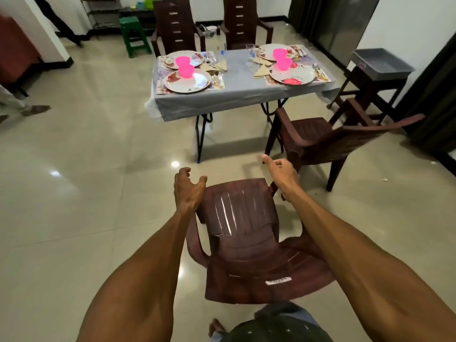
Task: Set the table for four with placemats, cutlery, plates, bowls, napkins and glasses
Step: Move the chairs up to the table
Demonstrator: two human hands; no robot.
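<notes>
Nearest to us there's a brown plastic chair standing on the floor, well short of the table. Our left hand hovers at the left corner of the chair's backrest with the fingers loosely curled and a narrow gap to the thumb, holding nothing as far as we can see. Our right hand is at the right corner, thumb sticking out, fingers half curled, grip also empty.

So we'd say the laying part looks basically done and we're on the seating bit: next move is probably to close both hands on the backrest and carry or slide this chair up to the near edge of the table. It calls for a firm hold on both corners, and steering past the second chair sitting skewed on the right.

Further off, the table with its grey cloth carries four plates on placemats, pink bowls on them, folded napkins and cutlery beside. A glass stands near the far right setting; we can't count the rest. Two chairs wait on the far side.
</notes>
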